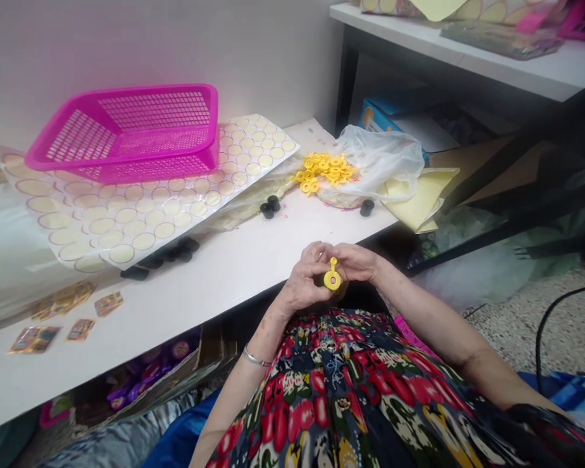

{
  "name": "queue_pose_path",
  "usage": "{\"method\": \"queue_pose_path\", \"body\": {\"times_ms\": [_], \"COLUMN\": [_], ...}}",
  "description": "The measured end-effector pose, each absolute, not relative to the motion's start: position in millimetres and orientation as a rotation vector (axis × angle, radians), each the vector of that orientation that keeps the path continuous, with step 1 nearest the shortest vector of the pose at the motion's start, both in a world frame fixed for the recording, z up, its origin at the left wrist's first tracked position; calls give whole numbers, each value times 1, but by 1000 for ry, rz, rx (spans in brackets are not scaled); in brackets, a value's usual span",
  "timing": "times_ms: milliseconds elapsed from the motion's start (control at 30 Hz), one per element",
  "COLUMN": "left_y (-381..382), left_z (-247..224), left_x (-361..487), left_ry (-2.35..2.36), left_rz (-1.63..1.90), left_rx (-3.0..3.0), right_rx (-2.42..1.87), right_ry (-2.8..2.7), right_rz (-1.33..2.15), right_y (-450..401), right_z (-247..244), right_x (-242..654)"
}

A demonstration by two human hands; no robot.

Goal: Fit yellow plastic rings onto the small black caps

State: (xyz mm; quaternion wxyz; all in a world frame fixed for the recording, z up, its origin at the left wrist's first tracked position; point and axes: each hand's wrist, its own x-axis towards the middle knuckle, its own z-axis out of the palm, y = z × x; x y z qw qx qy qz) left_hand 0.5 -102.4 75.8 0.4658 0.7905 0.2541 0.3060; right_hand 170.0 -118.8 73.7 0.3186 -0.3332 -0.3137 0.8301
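A small yellow plastic piece (332, 279) with a round ring, a pink centre and a narrow knobbed end is held between both hands in front of the lap. My left hand (305, 279) has its fingers closed round the left side of the piece. From the right, my right hand (355, 261) meets it with bent fingers, touching the piece near its knobbed end. A pile of similar yellow pieces (324, 169) lies on the white table (244, 260), beyond the hands. Parts of the fingertips are hidden behind the piece.
A pink basket (158, 162) stands on sheets of round stickers (163, 211) at the left. Black cylinders (270, 207) and small printed packets (80, 329) lie on the table. A clear plastic bag (383, 159) and yellow paper (419, 195) are behind the right hand, near a shelf (468, 55).
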Motion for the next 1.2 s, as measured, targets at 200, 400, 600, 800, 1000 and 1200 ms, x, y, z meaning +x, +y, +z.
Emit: {"method": "queue_pose_path", "body": {"times_ms": [200,400,600,800,1000,1200], "left_y": [-103,-104,-104,-106,-106,-107], "left_z": [74,76,72,73,63,52], "left_x": [-3,-3,-1,4,2,-5], "left_ry": [592,625,633,603,658,633], "left_rz": [740,707,704,800,795,814], "left_rx": [1913,1933,1950,1978,1851,1733], "right_rx": [-756,-752,-780,-822,-868,-783], "right_ry": [-831,-1041,-1212,-1254,-1160,-1126], "right_rz": [2199,2180,2083,1926,1820,1861], "right_y": [-123,-122,-121,-124,-131,-135], "right_z": [70,74,77,77,65,65], "right_x": [165,167,168,164,159,156]}}
